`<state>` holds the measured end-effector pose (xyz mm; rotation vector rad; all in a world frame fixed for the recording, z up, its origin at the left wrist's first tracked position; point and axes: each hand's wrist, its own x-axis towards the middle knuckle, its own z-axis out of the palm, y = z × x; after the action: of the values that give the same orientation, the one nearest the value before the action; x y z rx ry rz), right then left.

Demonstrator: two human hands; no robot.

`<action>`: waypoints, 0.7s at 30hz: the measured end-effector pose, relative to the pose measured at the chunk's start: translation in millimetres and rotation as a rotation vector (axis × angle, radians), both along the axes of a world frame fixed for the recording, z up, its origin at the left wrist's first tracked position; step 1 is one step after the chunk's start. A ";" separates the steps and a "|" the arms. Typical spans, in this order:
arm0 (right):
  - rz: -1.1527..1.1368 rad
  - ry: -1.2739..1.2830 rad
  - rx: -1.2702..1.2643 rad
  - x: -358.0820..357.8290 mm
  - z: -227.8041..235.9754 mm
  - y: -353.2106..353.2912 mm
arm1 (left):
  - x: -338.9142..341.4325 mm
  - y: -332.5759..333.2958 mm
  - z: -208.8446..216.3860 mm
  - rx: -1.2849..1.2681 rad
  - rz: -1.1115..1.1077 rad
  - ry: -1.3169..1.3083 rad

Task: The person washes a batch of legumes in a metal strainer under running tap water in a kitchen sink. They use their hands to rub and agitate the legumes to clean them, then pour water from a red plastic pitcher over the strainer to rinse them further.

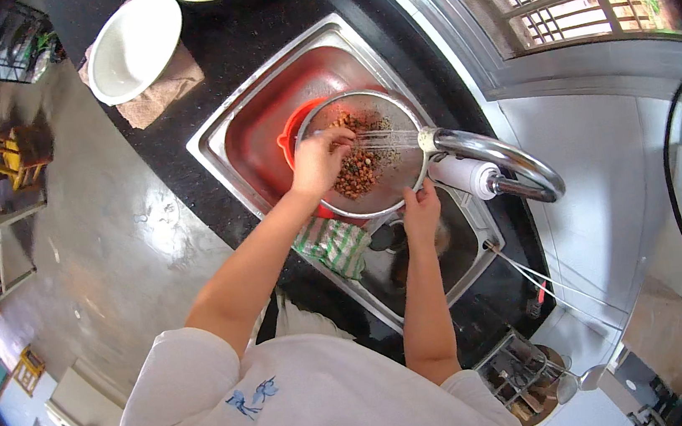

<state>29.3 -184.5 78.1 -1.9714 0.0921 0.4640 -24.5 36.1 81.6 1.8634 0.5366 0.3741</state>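
Note:
A round metal-rimmed sieve [397,174] is held tilted over the sink, with a heap of small brown beans or nuts [356,174] and darker bits in it. My right hand [421,211] pinches its near right rim. My left hand [320,161] reaches over the left rim, fingers curled together at the beans; what they hold, if anything, is hidden. Thin streams of water run from the curved tap [481,146] across the sieve toward my left fingers. Partly hidden beneath the sieve is a red plastic basin [287,139] in the left sink bowl.
A green-and-white striped cloth [335,247] hangs on the divider of the steel double sink [218,134]. On the black counter a white bowl [136,49] sits on a brown towel [163,90]. A white cylinder [463,177] is by the tap; a utensil rack [517,370] stands lower right.

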 end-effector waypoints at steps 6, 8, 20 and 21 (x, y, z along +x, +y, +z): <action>-0.108 0.018 0.234 -19.7 3.8 -11.7 | -16.9 -49.2 10.9 0.434 -0.258 0.039; -0.183 0.008 0.230 -28.0 18.7 -15.0 | -18.3 -62.2 25.5 0.152 -0.258 0.002; -0.311 -0.065 0.228 -70.4 47.3 -11.5 | -9.0 -52.3 32.1 0.228 -0.281 -0.266; -0.317 -0.051 0.143 -71.2 48.5 -10.7 | -6.2 -48.9 29.9 0.241 -0.297 -0.288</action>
<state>-41.9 -195.2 126.6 -1.7865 0.3250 0.2071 -30.6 -12.8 111.5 2.0383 0.0176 0.5136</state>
